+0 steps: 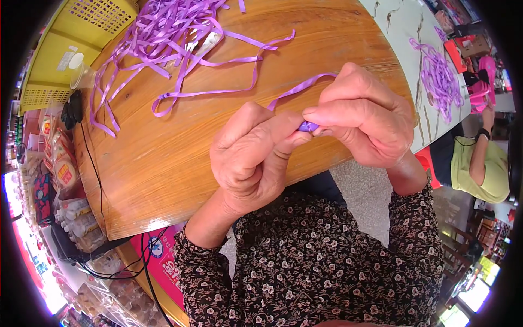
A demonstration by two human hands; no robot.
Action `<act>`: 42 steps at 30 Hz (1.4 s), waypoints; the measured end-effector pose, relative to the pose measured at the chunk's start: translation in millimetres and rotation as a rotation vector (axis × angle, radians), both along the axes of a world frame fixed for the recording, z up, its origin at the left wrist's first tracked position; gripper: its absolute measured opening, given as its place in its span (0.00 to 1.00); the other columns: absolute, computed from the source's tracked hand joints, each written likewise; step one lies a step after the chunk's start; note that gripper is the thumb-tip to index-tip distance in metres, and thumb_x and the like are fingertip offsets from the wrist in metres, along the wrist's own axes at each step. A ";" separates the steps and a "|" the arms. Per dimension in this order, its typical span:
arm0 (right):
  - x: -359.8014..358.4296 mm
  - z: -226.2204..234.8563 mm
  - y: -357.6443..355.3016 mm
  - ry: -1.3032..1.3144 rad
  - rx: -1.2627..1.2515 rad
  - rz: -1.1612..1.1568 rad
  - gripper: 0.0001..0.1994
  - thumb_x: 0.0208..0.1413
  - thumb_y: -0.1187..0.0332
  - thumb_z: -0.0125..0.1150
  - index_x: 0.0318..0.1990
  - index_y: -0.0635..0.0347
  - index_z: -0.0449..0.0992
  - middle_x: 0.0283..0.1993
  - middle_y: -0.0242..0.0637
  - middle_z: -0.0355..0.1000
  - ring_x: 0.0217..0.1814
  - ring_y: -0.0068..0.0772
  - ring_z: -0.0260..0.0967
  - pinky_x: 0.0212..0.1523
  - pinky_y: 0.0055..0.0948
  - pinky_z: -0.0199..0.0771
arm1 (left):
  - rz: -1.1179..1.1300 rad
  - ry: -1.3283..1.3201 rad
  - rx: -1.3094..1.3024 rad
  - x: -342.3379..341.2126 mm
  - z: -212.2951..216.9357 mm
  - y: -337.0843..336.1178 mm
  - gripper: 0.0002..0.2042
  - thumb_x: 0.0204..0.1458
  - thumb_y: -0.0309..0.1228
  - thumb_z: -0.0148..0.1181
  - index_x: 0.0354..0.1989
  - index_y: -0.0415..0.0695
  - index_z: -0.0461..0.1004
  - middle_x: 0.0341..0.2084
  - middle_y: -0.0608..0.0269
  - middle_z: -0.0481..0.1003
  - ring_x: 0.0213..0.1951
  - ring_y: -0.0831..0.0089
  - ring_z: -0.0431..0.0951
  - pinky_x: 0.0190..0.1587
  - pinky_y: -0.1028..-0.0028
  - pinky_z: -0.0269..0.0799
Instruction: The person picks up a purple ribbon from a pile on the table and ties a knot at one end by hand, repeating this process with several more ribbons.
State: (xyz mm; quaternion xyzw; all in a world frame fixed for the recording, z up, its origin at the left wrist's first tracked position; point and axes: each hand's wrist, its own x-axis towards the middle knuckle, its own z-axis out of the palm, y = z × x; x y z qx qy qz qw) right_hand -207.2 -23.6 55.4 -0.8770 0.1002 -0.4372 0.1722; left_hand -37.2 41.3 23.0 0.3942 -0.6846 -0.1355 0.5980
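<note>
Pinching the purple ribbon [308,126] from both sides over the wooden table [180,147], near side, L hand [253,150] & R hand [366,117] were curled nearly closed, thumbs to forefingers, prob. to hold the small bit tight; ribbon pile [166,32] sat far L, prob. for reach w/o crowding.

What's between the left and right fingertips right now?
In the head view, a small bit of purple ribbon lies there, pinched by the left hand and right hand.
</note>
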 end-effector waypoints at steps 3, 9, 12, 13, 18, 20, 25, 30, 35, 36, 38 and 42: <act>-1.1 3.6 -1.3 0.012 0.015 0.026 0.12 0.40 0.75 0.67 0.35 0.68 0.77 0.29 0.38 0.70 0.25 0.28 0.65 0.24 0.24 0.59 | 0.011 -0.023 -0.033 1.9 -2.6 0.2 0.08 0.40 0.24 0.67 0.31 0.38 0.78 0.20 0.63 0.73 0.20 0.73 0.68 0.21 0.77 0.63; 1.8 6.8 -0.4 0.000 0.072 0.022 0.11 0.41 0.75 0.67 0.35 0.67 0.76 0.30 0.39 0.71 0.27 0.30 0.65 0.26 0.24 0.62 | 0.055 -0.045 -0.123 3.9 -5.2 1.4 0.09 0.39 0.24 0.67 0.31 0.39 0.78 0.18 0.64 0.71 0.18 0.74 0.67 0.19 0.77 0.61; 2.2 8.3 -2.4 0.023 0.036 0.051 0.10 0.41 0.75 0.66 0.34 0.67 0.76 0.30 0.40 0.71 0.27 0.31 0.65 0.26 0.25 0.62 | 0.085 -0.060 -0.188 5.0 -5.3 0.1 0.10 0.37 0.23 0.68 0.31 0.39 0.78 0.17 0.65 0.68 0.17 0.74 0.66 0.17 0.76 0.59; 2.5 9.0 -2.4 0.034 0.019 0.051 0.10 0.41 0.75 0.66 0.33 0.67 0.76 0.30 0.40 0.71 0.27 0.31 0.65 0.26 0.25 0.62 | 0.098 -0.101 -0.217 6.2 -5.5 -0.3 0.10 0.37 0.23 0.68 0.31 0.39 0.78 0.16 0.66 0.67 0.16 0.74 0.65 0.17 0.75 0.58; 4.3 9.7 1.0 0.031 0.003 0.036 0.09 0.42 0.75 0.66 0.33 0.66 0.76 0.30 0.39 0.71 0.26 0.31 0.65 0.26 0.25 0.62 | 0.114 -0.138 -0.269 5.1 -8.5 -0.9 0.10 0.36 0.23 0.68 0.30 0.38 0.78 0.16 0.66 0.65 0.16 0.73 0.64 0.16 0.75 0.56; 4.0 8.8 1.8 0.025 0.004 0.032 0.09 0.42 0.75 0.66 0.33 0.65 0.76 0.30 0.39 0.71 0.26 0.31 0.65 0.25 0.25 0.62 | 0.133 -0.120 -0.295 4.1 -9.8 -1.6 0.10 0.37 0.24 0.68 0.30 0.38 0.78 0.15 0.66 0.65 0.16 0.74 0.64 0.16 0.75 0.56; 3.0 6.5 3.0 -0.004 -0.037 0.054 0.08 0.41 0.77 0.66 0.33 0.64 0.76 0.30 0.38 0.71 0.26 0.30 0.64 0.25 0.24 0.62 | 0.061 -0.013 -0.199 0.3 -7.7 1.7 0.10 0.38 0.24 0.67 0.31 0.38 0.78 0.16 0.65 0.65 0.16 0.74 0.65 0.16 0.76 0.57; -0.4 9.7 -0.7 0.034 -0.038 0.116 0.09 0.40 0.78 0.65 0.33 0.64 0.77 0.30 0.37 0.70 0.26 0.29 0.64 0.25 0.24 0.62 | -0.001 0.029 -0.107 2.6 -4.8 4.5 0.09 0.39 0.23 0.67 0.31 0.38 0.78 0.17 0.65 0.66 0.17 0.74 0.65 0.17 0.76 0.58; -2.1 9.2 -8.5 0.072 -0.119 0.180 0.09 0.39 0.78 0.65 0.32 0.65 0.77 0.30 0.37 0.70 0.26 0.30 0.64 0.25 0.25 0.62 | -0.072 0.044 -0.091 2.7 -3.6 3.3 0.09 0.37 0.23 0.67 0.30 0.38 0.77 0.15 0.66 0.64 0.16 0.74 0.64 0.16 0.76 0.56; -1.8 8.3 -9.4 0.073 -0.100 0.195 0.08 0.40 0.77 0.65 0.32 0.66 0.76 0.29 0.37 0.69 0.25 0.30 0.63 0.24 0.25 0.61 | -0.071 0.043 -0.088 4.4 -1.9 6.4 0.09 0.37 0.23 0.67 0.30 0.38 0.77 0.15 0.66 0.64 0.16 0.74 0.64 0.16 0.76 0.56; -1.8 7.6 -8.9 0.076 -0.079 0.207 0.08 0.42 0.76 0.64 0.32 0.66 0.76 0.29 0.37 0.68 0.24 0.30 0.62 0.23 0.25 0.60 | -0.055 -0.151 -0.055 8.8 0.9 13.4 0.08 0.44 0.25 0.64 0.32 0.35 0.76 0.21 0.61 0.69 0.19 0.73 0.65 0.20 0.75 0.57; -2.4 6.3 -5.5 0.117 0.058 0.189 0.09 0.47 0.69 0.63 0.32 0.66 0.73 0.26 0.35 0.66 0.22 0.30 0.59 0.21 0.27 0.55 | -0.037 -0.229 -0.201 7.7 -7.6 1.3 0.08 0.43 0.24 0.65 0.31 0.35 0.76 0.19 0.62 0.67 0.16 0.73 0.64 0.18 0.74 0.55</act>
